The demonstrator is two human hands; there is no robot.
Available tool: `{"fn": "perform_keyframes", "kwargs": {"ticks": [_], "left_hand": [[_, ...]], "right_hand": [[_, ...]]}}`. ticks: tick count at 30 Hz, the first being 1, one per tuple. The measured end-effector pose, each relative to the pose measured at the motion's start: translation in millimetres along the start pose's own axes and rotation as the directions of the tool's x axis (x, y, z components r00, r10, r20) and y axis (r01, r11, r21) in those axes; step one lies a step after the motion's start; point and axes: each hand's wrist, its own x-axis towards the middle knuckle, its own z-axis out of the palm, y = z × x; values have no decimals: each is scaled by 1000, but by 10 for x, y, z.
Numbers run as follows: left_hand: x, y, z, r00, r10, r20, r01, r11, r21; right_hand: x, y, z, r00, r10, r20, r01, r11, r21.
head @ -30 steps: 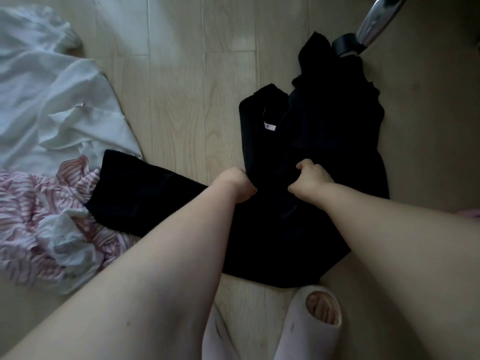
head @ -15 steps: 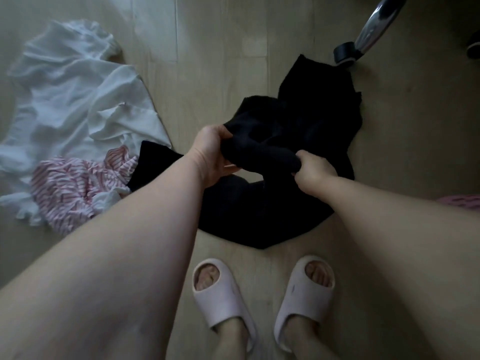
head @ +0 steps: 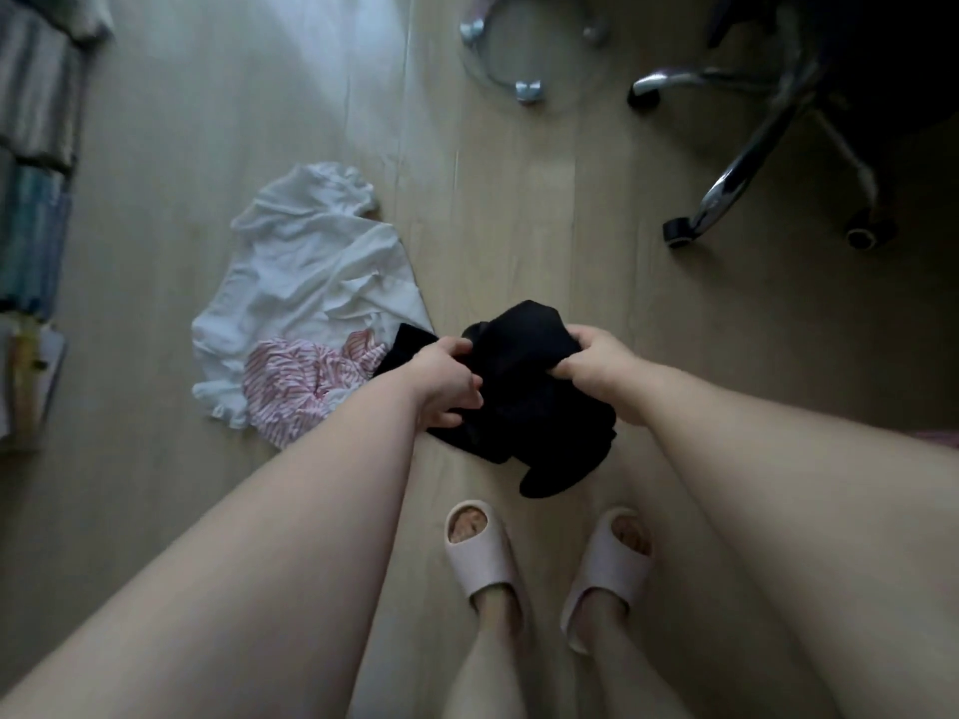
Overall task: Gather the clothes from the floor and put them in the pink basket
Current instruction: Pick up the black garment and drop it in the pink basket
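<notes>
A black garment [head: 524,402] hangs bunched above the wooden floor, gripped on both sides. My left hand [head: 446,381] holds its left edge and my right hand [head: 597,358] clutches its upper right. A white garment [head: 306,272] lies spread on the floor to the left. A pink-and-white striped garment [head: 290,386] is crumpled on the white one's near edge. A sliver of pink [head: 942,437] shows at the right edge, perhaps the basket; I cannot tell.
An office chair base [head: 747,163] with chrome legs and castors stands at the upper right. A round chrome stand [head: 519,70] sits at the top centre. Stacked books [head: 31,251] line the left edge. My feet in pale slippers [head: 485,557] stand below the garment.
The black garment has been gathered up off the floor into a bundle between both hands. The view has risen and pulled back, showing more floor, the chair and the books.
</notes>
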Motion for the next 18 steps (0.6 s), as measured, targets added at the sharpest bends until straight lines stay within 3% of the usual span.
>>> {"fn": "perform_keyframes", "kwargs": {"ticks": [2,5,10,14,18], "left_hand": [[-267,11,-99,998,59,-1,-58,983,175],[-659,113,-268,984,174,-48,-156,955,250],[-1264,307,-514,924,345,-166,-332,938,100],[-1735,581,-718,870,395,-296,-422,906,-31],[-2279,922,-822,864,418,-280,-461,880,-110]], "right_hand": [[-243,-293,14,998,-26,51,24,999,29],[-600,-719,-18,984,-35,173,21,997,80],[-1165,-1356,-198,949,-113,293,51,977,209],[-1622,-1772,-369,961,-181,211,130,963,235],[-1958,-2047,-513,969,-212,123,179,955,237]]}}
